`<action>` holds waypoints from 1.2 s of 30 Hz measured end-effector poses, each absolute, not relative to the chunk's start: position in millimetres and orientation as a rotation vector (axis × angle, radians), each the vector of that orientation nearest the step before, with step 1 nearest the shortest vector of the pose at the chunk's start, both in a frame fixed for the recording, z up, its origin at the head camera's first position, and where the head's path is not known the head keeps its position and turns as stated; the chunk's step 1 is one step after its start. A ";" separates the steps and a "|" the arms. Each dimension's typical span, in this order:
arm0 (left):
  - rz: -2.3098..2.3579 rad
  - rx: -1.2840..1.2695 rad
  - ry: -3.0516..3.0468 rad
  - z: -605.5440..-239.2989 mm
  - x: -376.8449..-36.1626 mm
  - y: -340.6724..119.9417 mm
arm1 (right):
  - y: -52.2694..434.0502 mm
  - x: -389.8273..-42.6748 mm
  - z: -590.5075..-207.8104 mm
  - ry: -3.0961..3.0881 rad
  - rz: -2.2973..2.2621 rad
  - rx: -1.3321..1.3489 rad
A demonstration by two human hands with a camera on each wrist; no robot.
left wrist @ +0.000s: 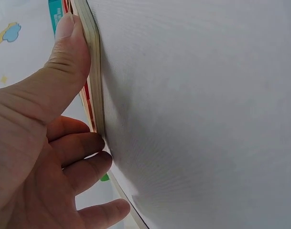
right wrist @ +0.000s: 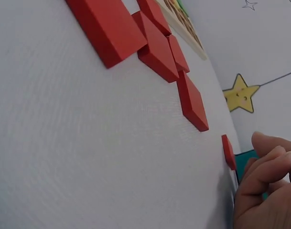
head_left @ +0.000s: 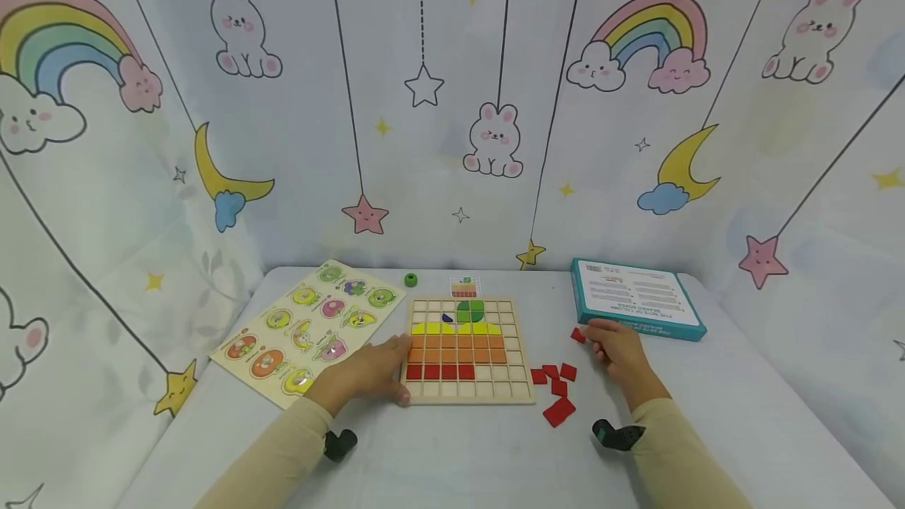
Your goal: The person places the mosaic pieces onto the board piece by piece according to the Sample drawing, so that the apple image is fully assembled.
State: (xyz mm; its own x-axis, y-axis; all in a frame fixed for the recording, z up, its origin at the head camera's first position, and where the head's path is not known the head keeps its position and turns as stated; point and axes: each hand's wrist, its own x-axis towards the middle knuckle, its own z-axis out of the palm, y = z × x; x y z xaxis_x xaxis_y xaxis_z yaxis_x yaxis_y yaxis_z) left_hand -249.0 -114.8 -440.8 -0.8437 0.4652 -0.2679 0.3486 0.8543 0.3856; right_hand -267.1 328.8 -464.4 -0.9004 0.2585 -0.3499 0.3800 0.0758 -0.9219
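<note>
A wooden grid board (head_left: 519, 393) lies at the table's middle, with rows of yellow, orange and red tiles and green pieces on top. My left hand (head_left: 385, 371) holds its front-left corner. In the left wrist view the thumb (left wrist: 64, 62) presses along the board's edge (left wrist: 95, 71) and the curled fingers (left wrist: 83, 148) touch it lower down. My right hand (head_left: 611, 346) rests on the table right of the board, fingers loosely curled, holding nothing. A single red tile (head_left: 578, 335) lies just off its fingertips (right wrist: 269, 160), and the same red tile (right wrist: 228, 151) shows a small gap.
Several loose red tiles (head_left: 555, 391) lie between the board and my right hand. A teal box (head_left: 636, 309) sits at the back right, a fruit puzzle board (head_left: 311, 328) at the left. A small green piece (head_left: 411, 280) and a picture card (head_left: 464, 287) lie behind the board.
</note>
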 end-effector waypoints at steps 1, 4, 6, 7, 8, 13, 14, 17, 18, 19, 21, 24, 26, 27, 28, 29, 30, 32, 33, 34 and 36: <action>0.459 0.611 2.677 -441.2 -249.0 -114.7 | 328.1 -268.1 -465.2 2.267 -1.928 0.671; 0.456 0.614 2.677 -441.6 -249.1 -114.5 | 326.1 -270.8 -466.6 2.388 -1.787 0.675; 0.450 0.614 2.681 -441.7 -249.5 -114.7 | 324.0 -271.8 -465.8 2.470 -1.683 0.675; 0.449 0.613 2.684 -442.1 -249.9 -114.9 | 322.7 -271.9 -464.8 2.507 -1.639 0.667; 0.450 0.612 2.685 -442.4 -250.2 -115.0 | 321.2 -272.0 -463.7 2.536 -1.604 0.667; 0.455 0.609 2.680 -443.1 -250.5 -114.9 | 315.6 -270.5 -461.0 2.621 -1.488 0.683; 0.458 0.608 2.676 -443.0 -250.4 -114.8 | 315.5 -270.2 -461.2 2.623 -1.480 0.695; 0.461 0.604 2.669 -442.8 -250.2 -114.7 | 315.9 -268.2 -461.5 2.597 -1.506 0.695; 0.457 0.602 2.669 -443.0 -250.3 -114.6 | 316.6 -267.6 -461.3 2.576 -1.540 0.691; 0.453 0.602 2.671 -443.3 -250.5 -114.7 | 317.7 -267.2 -460.9 2.549 -1.595 0.677; 0.440 0.601 2.676 -444.0 -251.1 -114.7 | 319.7 -265.7 -458.4 2.494 -1.718 0.628; 0.426 0.596 2.681 -444.7 -252.1 -114.5 | 324.1 -263.8 -453.0 2.369 -1.950 0.557; 0.441 0.588 2.674 -444.8 -252.0 -114.2 | 326.2 -261.3 -448.9 2.295 -2.057 0.525; 0.452 0.583 2.669 -444.8 -251.8 -114.0 | 327.0 -260.2 -447.0 2.258 -2.097 0.523; 0.460 0.580 2.665 -444.8 -251.5 -113.8 | 327.4 -258.9 -445.1 2.222 -2.132 0.525; 0.469 0.577 2.661 -444.6 -251.1 -113.7 | 327.6 -257.8 -443.3 2.205 -2.147 0.521; 0.473 0.579 2.659 -444.6 -250.8 -113.6 | 327.5 -256.8 -441.5 2.193 -2.155 0.520; 0.467 0.581 2.663 -444.6 -250.4 -113.8 | 325.7 -255.4 -438.0 2.189 -2.160 0.511; 0.460 0.580 2.666 -444.6 -250.3 -114.0 | 324.2 -255.0 -436.2 2.191 -2.166 0.502; 0.454 0.579 2.670 -444.5 -250.2 -114.1 | 322.7 -254.8 -434.7 2.195 -2.165 0.489; 0.454 0.577 2.673 -444.2 -250.2 -114.4 | 318.5 -254.8 -432.5 2.197 -2.163 0.468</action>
